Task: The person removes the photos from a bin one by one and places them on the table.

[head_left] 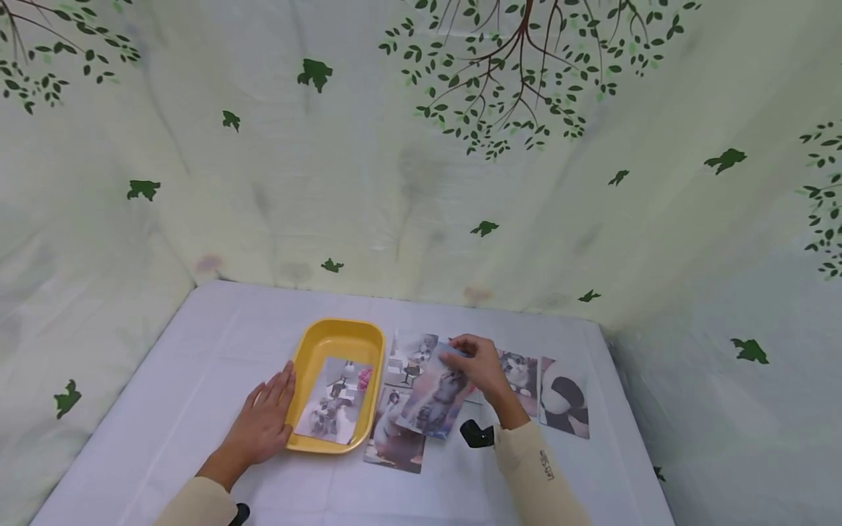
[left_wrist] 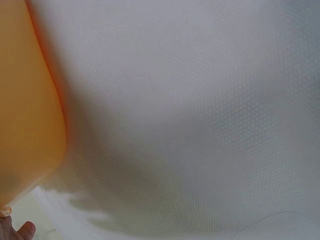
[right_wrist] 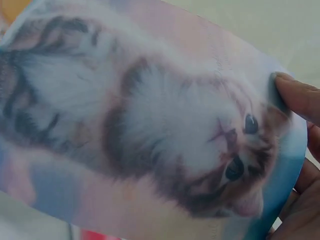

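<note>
My right hand pinches the top edge of a kitten photo print between thumb and fingers. In the right wrist view the print fills most of the picture, slightly bowed, with the thumb on its face. The held print overlaps other prints below it in the head view. With fingers straight, my left hand rests against the left rim of a yellow plastic tray. Inside the tray lies one photo print. The left wrist view mostly shows the tray's side and the white tablecloth.
Right of the tray lie more prints: one at the back, one in front, a cat print partly behind the right arm, and one at the far right. The white-covered table meets leaf-patterned curtains.
</note>
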A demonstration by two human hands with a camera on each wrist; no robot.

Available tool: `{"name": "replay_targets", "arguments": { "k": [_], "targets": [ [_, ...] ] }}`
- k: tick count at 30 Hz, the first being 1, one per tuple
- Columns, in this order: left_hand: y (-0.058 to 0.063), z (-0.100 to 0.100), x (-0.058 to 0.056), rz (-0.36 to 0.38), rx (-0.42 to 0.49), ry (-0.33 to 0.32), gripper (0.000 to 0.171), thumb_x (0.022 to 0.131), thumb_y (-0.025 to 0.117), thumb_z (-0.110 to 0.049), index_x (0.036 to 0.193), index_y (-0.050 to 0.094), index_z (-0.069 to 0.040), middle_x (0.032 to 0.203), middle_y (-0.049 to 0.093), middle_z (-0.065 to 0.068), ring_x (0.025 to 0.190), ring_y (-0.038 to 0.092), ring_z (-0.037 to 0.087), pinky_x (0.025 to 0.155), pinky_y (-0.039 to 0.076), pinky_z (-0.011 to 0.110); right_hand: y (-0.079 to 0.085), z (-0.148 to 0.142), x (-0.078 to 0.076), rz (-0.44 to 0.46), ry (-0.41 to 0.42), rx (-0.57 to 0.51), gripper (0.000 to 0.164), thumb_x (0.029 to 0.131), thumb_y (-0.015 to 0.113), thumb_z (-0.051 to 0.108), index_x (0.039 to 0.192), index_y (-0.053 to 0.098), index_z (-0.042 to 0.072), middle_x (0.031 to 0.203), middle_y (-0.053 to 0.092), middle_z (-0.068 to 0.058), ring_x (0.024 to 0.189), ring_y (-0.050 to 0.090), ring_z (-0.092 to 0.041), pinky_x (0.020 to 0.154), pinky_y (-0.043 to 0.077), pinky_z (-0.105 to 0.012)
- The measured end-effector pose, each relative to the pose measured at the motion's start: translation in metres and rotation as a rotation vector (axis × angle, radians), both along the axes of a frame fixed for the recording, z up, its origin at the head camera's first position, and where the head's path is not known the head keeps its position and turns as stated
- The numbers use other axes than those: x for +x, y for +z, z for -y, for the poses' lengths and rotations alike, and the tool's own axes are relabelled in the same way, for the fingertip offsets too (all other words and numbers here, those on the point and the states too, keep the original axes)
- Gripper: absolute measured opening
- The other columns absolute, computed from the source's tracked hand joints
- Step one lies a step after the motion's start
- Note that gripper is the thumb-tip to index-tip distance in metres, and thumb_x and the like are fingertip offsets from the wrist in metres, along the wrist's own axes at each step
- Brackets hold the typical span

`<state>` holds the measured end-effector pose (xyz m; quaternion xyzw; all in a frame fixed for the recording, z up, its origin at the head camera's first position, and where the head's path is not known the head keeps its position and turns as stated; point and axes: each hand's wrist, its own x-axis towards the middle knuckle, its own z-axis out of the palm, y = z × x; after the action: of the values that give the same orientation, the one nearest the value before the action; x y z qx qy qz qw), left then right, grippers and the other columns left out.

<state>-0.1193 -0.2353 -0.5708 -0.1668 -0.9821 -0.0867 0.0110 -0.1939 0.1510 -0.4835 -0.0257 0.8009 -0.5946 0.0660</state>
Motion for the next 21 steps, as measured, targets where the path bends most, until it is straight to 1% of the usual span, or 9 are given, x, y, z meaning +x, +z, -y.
{"name": "replay_targets", "arguments": {
  "k": [3, 5, 9, 12, 13, 17, 19, 21],
  "targets": [
    [-0.002, -0.001, -0.001, -0.024, 0.009, -0.009, 0.08, 0.08, 0.056, -0.017, 0.147, 0.022, 0.011, 0.158, 0.015, 0.019, 0.136, 0.028, 0.041, 0.11, 0.021, 0.057, -0.015, -0.022, 0.01, 0.055, -0.009, 0.057, 0.017, 0.083, 0.074, 0.014, 0.095, 0.068, 0.003, 0.093, 0.07, -0.004, 0.083, 0.061, -0.016, 0.069, 0.049, -0.031],
    [-0.003, 0.0, 0.0, -0.031, 0.018, -0.012, 0.08, 0.08, 0.057, -0.016, 0.147, 0.022, 0.011, 0.158, 0.015, 0.019, 0.136, 0.028, 0.041, 0.109, 0.021, 0.057, -0.025, -0.032, 0.016, 0.088, 0.001, 0.099, 0.017, 0.083, 0.074, 0.014, 0.095, 0.068, 0.003, 0.088, 0.069, -0.003, 0.077, 0.059, -0.015, 0.066, 0.048, -0.03],
    [-0.004, 0.001, -0.001, -0.001, 0.012, -0.007, 0.08, 0.081, 0.056, -0.017, 0.147, 0.02, 0.012, 0.157, 0.014, 0.02, 0.137, 0.026, 0.041, 0.11, 0.02, 0.058, -0.048, -0.042, 0.025, 0.123, 0.026, 0.136, 0.019, 0.083, 0.074, 0.014, 0.093, 0.066, 0.0, 0.076, 0.064, -0.003, 0.066, 0.051, -0.015, 0.059, 0.043, -0.028],
    [-0.004, 0.001, -0.001, 0.028, 0.001, -0.002, 0.081, 0.082, 0.055, -0.018, 0.147, 0.018, 0.011, 0.158, 0.012, 0.02, 0.139, 0.023, 0.041, 0.112, 0.018, 0.058, -0.063, -0.042, 0.029, 0.095, 0.039, 0.177, 0.018, 0.081, 0.075, 0.012, 0.091, 0.067, -0.001, 0.074, 0.061, -0.002, 0.065, 0.048, -0.015, 0.058, 0.042, -0.029],
    [-0.004, 0.001, -0.001, 0.031, -0.001, -0.001, 0.081, 0.082, 0.055, -0.018, 0.148, 0.017, 0.011, 0.158, 0.012, 0.02, 0.139, 0.023, 0.041, 0.112, 0.018, 0.058, -0.068, -0.041, 0.03, 0.073, 0.044, 0.208, 0.018, 0.081, 0.076, 0.012, 0.09, 0.067, -0.001, 0.075, 0.061, -0.002, 0.066, 0.047, -0.015, 0.058, 0.042, -0.029],
    [-0.004, 0.0, 0.0, 0.018, 0.011, -0.005, 0.081, 0.081, 0.055, -0.017, 0.147, 0.018, 0.011, 0.158, 0.012, 0.02, 0.138, 0.025, 0.042, 0.111, 0.019, 0.058, -0.084, -0.034, 0.034, 0.014, 0.055, 0.333, 0.016, 0.079, 0.077, 0.013, 0.088, 0.069, 0.002, 0.081, 0.065, -0.003, 0.072, 0.051, -0.014, 0.064, 0.046, -0.031],
    [-0.004, 0.0, 0.0, 0.014, 0.01, -0.003, 0.081, 0.081, 0.056, -0.016, 0.147, 0.019, 0.012, 0.158, 0.012, 0.02, 0.138, 0.025, 0.042, 0.111, 0.019, 0.058, -0.091, -0.032, 0.036, -0.014, 0.063, 0.372, 0.016, 0.078, 0.077, 0.013, 0.088, 0.069, 0.002, 0.084, 0.067, -0.003, 0.075, 0.054, -0.014, 0.067, 0.048, -0.031],
    [-0.003, 0.0, 0.0, 0.011, 0.007, -0.002, 0.08, 0.081, 0.056, -0.016, 0.147, 0.02, 0.012, 0.158, 0.013, 0.02, 0.138, 0.025, 0.041, 0.111, 0.018, 0.057, -0.095, -0.029, 0.038, -0.023, 0.062, 0.387, 0.015, 0.079, 0.077, 0.013, 0.088, 0.07, 0.003, 0.084, 0.068, -0.004, 0.074, 0.055, -0.014, 0.068, 0.048, -0.032]
  ]
}}
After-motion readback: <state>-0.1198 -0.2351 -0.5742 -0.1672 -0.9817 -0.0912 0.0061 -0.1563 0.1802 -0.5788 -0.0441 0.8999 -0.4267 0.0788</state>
